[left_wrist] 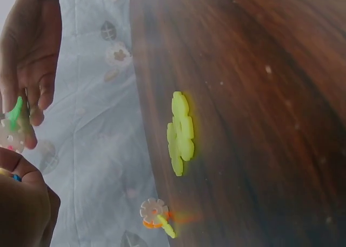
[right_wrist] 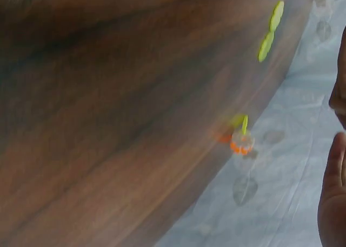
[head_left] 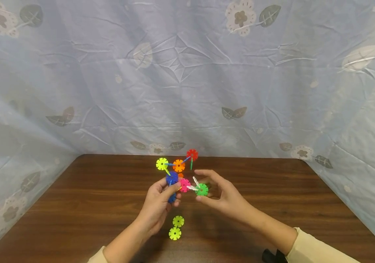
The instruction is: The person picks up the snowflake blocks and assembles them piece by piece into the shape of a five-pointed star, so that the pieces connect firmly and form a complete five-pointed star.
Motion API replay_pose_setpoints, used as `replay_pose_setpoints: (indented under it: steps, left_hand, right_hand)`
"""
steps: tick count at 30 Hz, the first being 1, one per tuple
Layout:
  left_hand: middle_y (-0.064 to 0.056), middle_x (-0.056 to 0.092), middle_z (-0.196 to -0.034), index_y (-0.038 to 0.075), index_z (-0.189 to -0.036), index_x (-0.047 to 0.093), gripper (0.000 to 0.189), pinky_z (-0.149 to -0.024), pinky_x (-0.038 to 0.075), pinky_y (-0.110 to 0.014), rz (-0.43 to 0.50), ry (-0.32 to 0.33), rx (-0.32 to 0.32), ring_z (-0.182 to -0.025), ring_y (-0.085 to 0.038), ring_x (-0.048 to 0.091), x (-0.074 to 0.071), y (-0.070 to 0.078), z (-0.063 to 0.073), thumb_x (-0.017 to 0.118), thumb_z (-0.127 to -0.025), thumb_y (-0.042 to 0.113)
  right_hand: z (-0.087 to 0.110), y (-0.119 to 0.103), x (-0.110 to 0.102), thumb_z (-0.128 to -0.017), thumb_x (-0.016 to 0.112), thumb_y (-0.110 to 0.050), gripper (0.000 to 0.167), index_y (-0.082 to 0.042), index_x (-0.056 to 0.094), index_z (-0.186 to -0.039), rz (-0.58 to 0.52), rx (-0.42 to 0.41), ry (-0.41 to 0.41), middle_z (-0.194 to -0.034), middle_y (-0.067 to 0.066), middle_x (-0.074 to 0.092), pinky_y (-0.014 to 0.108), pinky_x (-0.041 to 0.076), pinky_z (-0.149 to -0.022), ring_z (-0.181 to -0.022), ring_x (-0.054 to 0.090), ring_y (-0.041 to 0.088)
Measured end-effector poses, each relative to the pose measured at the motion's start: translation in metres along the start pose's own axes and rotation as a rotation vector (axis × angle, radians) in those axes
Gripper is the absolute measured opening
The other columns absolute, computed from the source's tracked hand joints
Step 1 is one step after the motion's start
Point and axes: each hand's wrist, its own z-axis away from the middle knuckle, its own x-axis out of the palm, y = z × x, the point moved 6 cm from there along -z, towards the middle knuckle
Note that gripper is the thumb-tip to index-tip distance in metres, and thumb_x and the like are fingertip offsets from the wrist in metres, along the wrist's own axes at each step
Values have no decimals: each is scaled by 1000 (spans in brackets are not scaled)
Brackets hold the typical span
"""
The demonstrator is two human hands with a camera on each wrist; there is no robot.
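Note:
In the head view my left hand (head_left: 157, 201) grips a chain of flat notched plastic discs, its thumb over a blue disc (head_left: 172, 178) and beside a pink disc (head_left: 184, 185). Yellow (head_left: 162, 164), orange (head_left: 179, 166) and red (head_left: 192, 154) discs extend up from it. White discs (head_left: 192, 188), seen edge-on, link the pink one to a green disc (head_left: 202, 190). Around that green disc my right hand (head_left: 223, 193) is spread, index finger stretched out above and thumb tip at its lower edge. The left wrist view shows the right fingers loosely extended beside the green disc (left_wrist: 17, 114).
Two yellow-green discs (head_left: 176, 227) lie on the brown wooden table (head_left: 85, 208) below the hands. A small orange and white disc group (right_wrist: 242, 143) with a yellow piece is near the far edge. Patterned cloth (head_left: 180, 91) hangs behind. Something black (head_left: 271, 255) shows by the right sleeve.

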Motion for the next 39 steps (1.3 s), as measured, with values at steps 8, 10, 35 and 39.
replay_pose_setpoints:
  steps: [8, 10, 35, 39]
  left_hand:
    - [4, 63, -85, -4, -122, 57, 27, -61, 53, -13, 0, -42, -15, -72, -4, 61, -4, 0, 1, 64, -103, 12]
    - [4, 64, -86, -3, -121, 57, 25, -63, 54, -13, -2, -50, -20, -73, -5, 62, -5, 1, 1, 65, -102, 13]
    - [5, 70, -117, 8, -139, 49, 38, -92, 60, -32, 166, -160, 3, -99, -12, 70, 19, -12, 9, 59, -107, 25]
    - [1, 67, -120, 2, -142, 47, 44, -87, 61, -27, 140, -97, 39, -96, -10, 67, 20, -1, 8, 62, -104, 18]
  right_hand:
    - [-3, -5, -4, -94, 77, -4, 58, -7, 53, -146, 147, -179, -179, -122, 13, 72, 26, 65, -83, -112, 70, 19]
    - [-4, -8, -4, -92, 78, -2, 60, -8, 52, -146, 179, -222, -216, -119, 9, 73, 25, 65, -84, -110, 71, 18]
    - [-10, -20, 2, -86, 86, -9, 60, -6, 54, -137, 361, -366, -27, -123, 4, 74, 37, 62, -98, -112, 74, 19]
    - [-15, -25, 5, -82, 89, -10, 61, -3, 58, -134, 418, -365, 32, -124, 7, 72, 36, 62, -98, -112, 73, 21]
